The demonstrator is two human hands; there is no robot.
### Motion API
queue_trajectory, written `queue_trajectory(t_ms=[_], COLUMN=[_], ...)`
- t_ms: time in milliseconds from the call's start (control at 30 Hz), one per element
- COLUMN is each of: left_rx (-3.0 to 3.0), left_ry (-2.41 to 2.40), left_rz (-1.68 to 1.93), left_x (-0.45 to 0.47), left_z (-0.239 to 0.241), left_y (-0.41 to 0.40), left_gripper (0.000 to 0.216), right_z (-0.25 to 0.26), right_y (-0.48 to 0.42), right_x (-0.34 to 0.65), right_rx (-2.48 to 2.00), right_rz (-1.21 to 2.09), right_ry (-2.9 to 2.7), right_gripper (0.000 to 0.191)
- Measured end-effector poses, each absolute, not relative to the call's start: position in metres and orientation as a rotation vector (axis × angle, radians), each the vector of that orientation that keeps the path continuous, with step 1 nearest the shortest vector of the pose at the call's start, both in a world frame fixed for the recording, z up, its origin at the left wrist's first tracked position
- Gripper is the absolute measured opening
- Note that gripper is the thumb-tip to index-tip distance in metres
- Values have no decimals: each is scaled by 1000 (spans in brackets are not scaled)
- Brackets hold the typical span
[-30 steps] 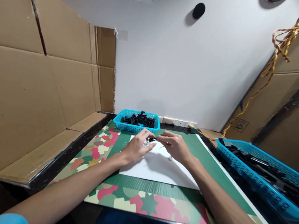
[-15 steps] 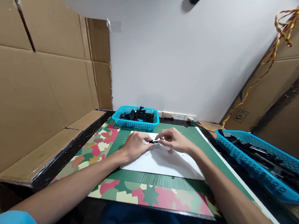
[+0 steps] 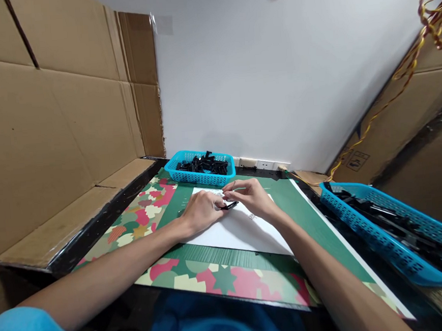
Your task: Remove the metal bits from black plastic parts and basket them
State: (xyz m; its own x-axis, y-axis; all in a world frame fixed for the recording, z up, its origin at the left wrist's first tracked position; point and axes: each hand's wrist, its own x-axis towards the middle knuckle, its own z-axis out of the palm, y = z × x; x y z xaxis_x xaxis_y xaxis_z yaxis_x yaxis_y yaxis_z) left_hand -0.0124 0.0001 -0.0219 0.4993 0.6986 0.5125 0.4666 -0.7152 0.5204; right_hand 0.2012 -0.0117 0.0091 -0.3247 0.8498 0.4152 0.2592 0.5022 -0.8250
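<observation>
A small, slim black plastic part [image 3: 231, 205] is pinched between the thumb and fingers of my left hand [image 3: 202, 212], its free end pointing right. Just above that end, my right hand [image 3: 254, 196] has thumb and forefinger drawn together; whatever lies between those tips is too small to make out. Both hands are over a white sheet of paper [image 3: 226, 234]. On the sheet, near my right hand, lies a little cluster of tiny pieces [image 3: 252, 216], with more specks behind the fingers.
A blue basket [image 3: 201, 179] heaped with black parts stands at the back. Another blue basket [image 3: 375, 230] with longer black pieces is at the right. Cardboard [image 3: 60, 122] walls the left side. Power sockets [image 3: 265, 164] and twisted yellow wires [image 3: 378, 115] run along the back right.
My right fingers have drawn slightly left and up, off the black part. That part now tilts up to the right in my left hand. The head view has shifted slightly.
</observation>
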Motion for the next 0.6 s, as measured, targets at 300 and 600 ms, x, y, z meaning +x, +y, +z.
queue_trajectory(t_ms=[300, 600], left_rx=[2445, 2466], left_ry=[983, 1002], left_rz=[1045, 1017], left_x=[-12, -13], left_z=[-25, -22], left_y=[3, 1], left_gripper=[10, 10], right_z=[1, -2], right_y=[-10, -8], right_x=[197, 195], right_rx=[-1043, -1075], right_rz=[899, 873], right_ry=[-1738, -1761], right_gripper=[39, 32])
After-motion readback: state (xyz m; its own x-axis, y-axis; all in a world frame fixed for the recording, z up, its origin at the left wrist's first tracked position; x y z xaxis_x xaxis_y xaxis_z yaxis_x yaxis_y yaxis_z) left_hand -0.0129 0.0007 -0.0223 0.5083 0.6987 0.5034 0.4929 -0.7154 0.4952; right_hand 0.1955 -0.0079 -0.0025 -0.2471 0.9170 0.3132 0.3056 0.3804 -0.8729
